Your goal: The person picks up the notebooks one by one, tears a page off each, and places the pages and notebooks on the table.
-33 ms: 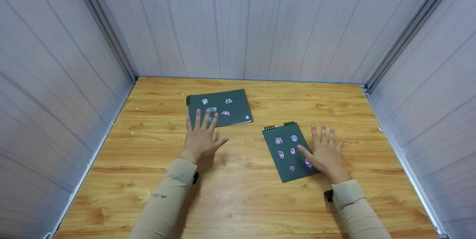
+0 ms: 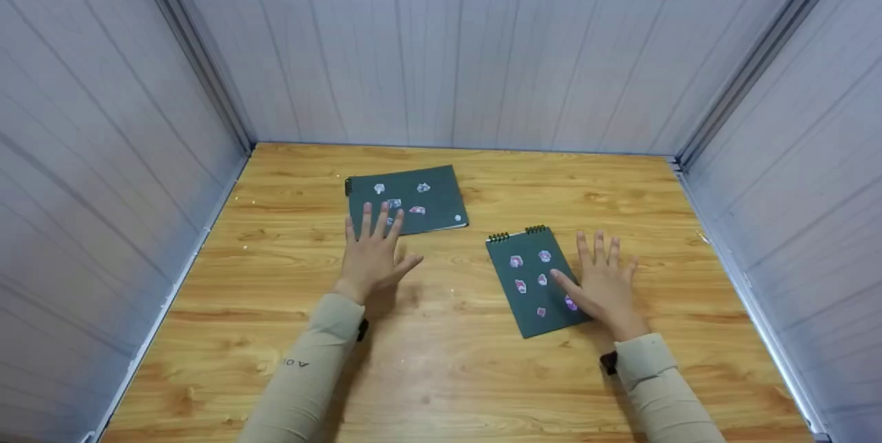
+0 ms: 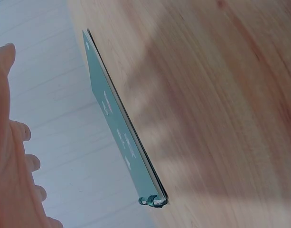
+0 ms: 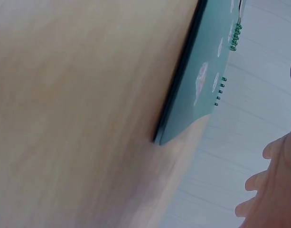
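From my end, I have two green notebooks lying on the wood-grain table, both shut and sticker side up. The far notebook sits left of centre, turned sideways, its black coil at the left end. My left hand hangs above its near edge, palm down, fingers spread wide and thumb out to the side, holding nothing; on the left wrist feed there is clear air between hand and cover.

The near notebook lies right of centre, slightly slanted, its coil toward the back and small pinkish stickers over the cover. My right hand is just as wide and free of any load, thumb over the notebook's right edge, the other fingers beyond it (the right wrist feed shows this hand raised too). The notebooks lie near each other without touching.

Beige sleeves cover both forearms, a dark band shows at the left wrist, and pale panelled walls stand around the table.
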Available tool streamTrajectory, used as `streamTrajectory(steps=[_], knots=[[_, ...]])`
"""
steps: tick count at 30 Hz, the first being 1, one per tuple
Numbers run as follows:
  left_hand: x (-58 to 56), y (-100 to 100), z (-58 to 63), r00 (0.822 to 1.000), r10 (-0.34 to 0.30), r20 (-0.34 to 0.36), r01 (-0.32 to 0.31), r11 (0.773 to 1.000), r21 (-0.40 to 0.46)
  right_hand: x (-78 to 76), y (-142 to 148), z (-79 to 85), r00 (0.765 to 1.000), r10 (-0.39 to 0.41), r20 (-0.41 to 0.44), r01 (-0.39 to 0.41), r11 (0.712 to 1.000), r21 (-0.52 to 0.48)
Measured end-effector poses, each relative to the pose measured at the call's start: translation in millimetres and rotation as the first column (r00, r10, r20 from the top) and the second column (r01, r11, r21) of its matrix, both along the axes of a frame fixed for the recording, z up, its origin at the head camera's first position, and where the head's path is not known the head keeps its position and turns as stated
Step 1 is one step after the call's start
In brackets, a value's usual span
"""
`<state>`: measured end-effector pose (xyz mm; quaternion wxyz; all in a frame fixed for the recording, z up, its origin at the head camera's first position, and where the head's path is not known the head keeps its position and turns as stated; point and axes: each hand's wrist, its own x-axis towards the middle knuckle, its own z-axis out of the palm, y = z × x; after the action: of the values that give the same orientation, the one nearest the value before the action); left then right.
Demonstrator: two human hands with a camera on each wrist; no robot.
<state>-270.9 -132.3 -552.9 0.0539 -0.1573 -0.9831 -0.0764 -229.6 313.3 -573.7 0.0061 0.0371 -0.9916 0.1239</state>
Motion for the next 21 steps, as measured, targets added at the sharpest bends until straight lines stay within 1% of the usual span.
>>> streamTrajectory(steps=[8, 16, 19, 21], knots=[[2.5, 1, 3.8, 1.0, -0.007, 0.02, 0.007, 1.0, -0.012, 4.0, 2, 0.2, 1.0, -0.008, 0.021, 0.008, 1.0, 0.008], [1.1, 4, 7.4, 1.0, -0.013, 0.024, 0.014, 0.997, -0.071, 7.6, -1, 7.0, 1.0, -0.01, 0.019, 0.01, 1.0, -0.009], [2.1, 5, 9.2, 0.999, -0.014, 0.031, 0.016, 0.998, -0.06, 9.3, -5, 8.2, 1.0, -0.006, 0.026, 0.006, 1.0, -0.01], [3.0, 7, 10.4, 0.998, -0.02, 0.055, 0.022, 0.999, -0.031, 10.5, -9, 8.4, 0.999, -0.002, 0.038, 0.003, 1.0, -0.024]])
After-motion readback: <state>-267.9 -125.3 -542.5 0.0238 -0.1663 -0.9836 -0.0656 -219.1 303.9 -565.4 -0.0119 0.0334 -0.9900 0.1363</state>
